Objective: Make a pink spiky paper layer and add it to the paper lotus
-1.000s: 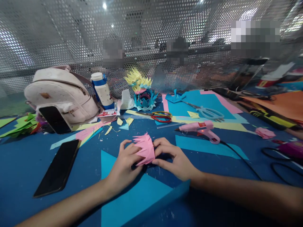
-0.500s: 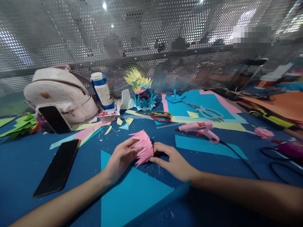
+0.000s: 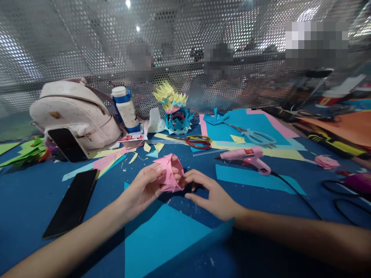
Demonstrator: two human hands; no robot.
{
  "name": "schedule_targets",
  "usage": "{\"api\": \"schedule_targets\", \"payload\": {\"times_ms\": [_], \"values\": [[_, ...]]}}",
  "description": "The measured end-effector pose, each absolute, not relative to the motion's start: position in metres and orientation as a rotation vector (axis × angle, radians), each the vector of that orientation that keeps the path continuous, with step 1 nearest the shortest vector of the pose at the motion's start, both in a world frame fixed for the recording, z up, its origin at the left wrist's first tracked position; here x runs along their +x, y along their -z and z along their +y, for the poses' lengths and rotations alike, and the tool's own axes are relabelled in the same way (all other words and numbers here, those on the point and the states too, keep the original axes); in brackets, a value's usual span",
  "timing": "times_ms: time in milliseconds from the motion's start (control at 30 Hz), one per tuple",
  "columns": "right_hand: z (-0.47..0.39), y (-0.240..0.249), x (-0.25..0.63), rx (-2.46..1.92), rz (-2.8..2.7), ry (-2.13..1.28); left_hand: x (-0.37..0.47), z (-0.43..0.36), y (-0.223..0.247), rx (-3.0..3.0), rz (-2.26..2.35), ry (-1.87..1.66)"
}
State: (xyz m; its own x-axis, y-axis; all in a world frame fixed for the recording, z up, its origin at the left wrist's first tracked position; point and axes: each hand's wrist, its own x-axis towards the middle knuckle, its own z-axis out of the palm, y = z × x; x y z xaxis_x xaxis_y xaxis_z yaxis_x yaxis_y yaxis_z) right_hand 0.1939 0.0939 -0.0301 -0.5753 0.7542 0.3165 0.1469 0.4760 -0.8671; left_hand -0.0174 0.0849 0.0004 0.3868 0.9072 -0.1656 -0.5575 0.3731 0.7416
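Note:
A pink folded-paper ring with pointed petals [image 3: 166, 173] is held by my left hand [image 3: 145, 182], with the thumb outside and fingers inside its opening. That opening now faces right. My right hand [image 3: 213, 193] is close to the ring's right edge, thumb and curved fingers apart; whether a fingertip touches the paper is unclear. Under my left wrist lies a large blue paper sheet [image 3: 162, 239], one edge curling up near my right wrist. Right of the hands, a pink glue gun [image 3: 243, 156] rests with a red light lit.
Behind stand a backpack [image 3: 72, 112], a bottle [image 3: 125, 110] and a spiky paper piece in yellow and blue [image 3: 177, 119]. Red-and-yellow scissors [image 3: 199, 141], light-blue scissors [image 3: 259, 138] and paper scraps lie midway. A black phone [image 3: 72, 202] lies left. The gun's cable [image 3: 298, 197] runs right.
My left hand has turned the pink ring so its opening faces right, and its fingers have gone inside. The right thumb and fingers have come slightly away from the paper.

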Motion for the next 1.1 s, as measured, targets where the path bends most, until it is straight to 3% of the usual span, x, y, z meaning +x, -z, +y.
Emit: {"api": "schedule_targets", "payload": {"times_ms": [167,433,833,1100], "values": [[0.093,0.035,0.194,-0.806,-1.822,-1.118,-0.025,0.095,0.002,0.635,0.635,-1.119],[0.099,0.035,0.195,-0.737,-1.647,-1.517,-0.022,0.093,0.005,0.6,0.508,-1.021],[0.098,0.039,0.195,-0.778,-1.625,-1.446,-0.023,0.088,0.007,0.958,0.561,-0.819],[0.096,0.041,0.194,-0.846,-1.664,-1.399,-0.042,0.108,-0.008,1.303,0.962,-1.103]]}}
